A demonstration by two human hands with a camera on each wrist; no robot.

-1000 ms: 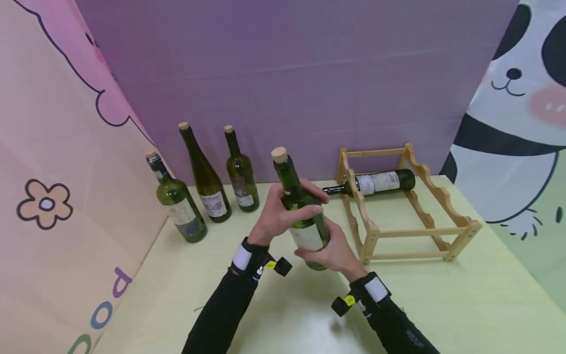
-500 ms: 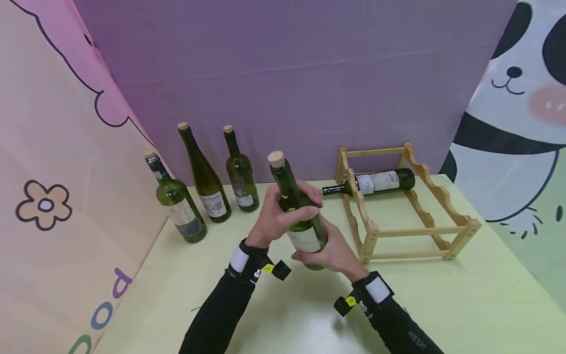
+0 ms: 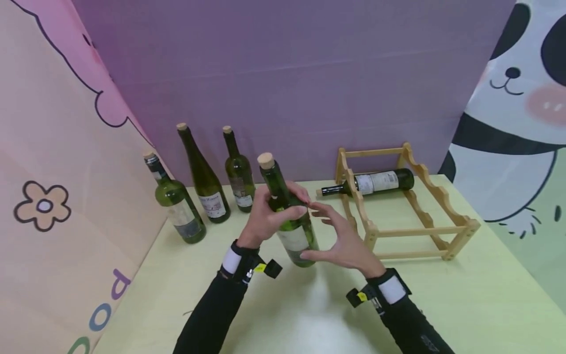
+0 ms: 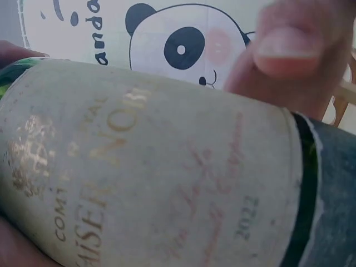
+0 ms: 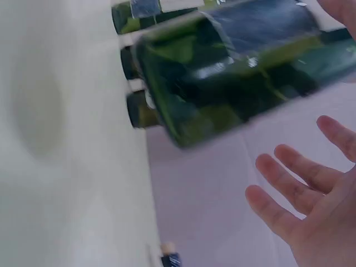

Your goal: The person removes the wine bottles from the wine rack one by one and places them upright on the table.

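Observation:
My left hand (image 3: pixel 265 216) grips a green glass wine bottle (image 3: pixel 293 240) around its shoulder, just below the neck. The bottle has a cork in its mouth and leans to the left, its base toward me. Its pale label (image 4: pixel 156 167) with gold lettering fills the left wrist view. At the bottle's right side my right hand (image 3: pixel 349 243) is spread, thumb near the lower label and fingertips close to the left hand's. In the right wrist view those fingers (image 5: pixel 289 194) stand straight, with a gap between them and the bottle's glass (image 5: pixel 189 83).
Three corked bottles stand upright at the back left: one (image 3: pixel 180 209) in front, a tall slim one (image 3: pixel 205 184), a shorter one (image 3: pixel 240 174). A wooden wine rack (image 3: pixel 420 233) at the right holds one dark bottle (image 3: pixel 384 181) lying down. A purple backdrop (image 3: pixel 300 98) rises behind the table (image 3: pixel 309 319).
My right hand has loosened from the bottle's lower body and moved right, its fingers spreading. My left hand has shifted slightly left with the bottle still in its grip.

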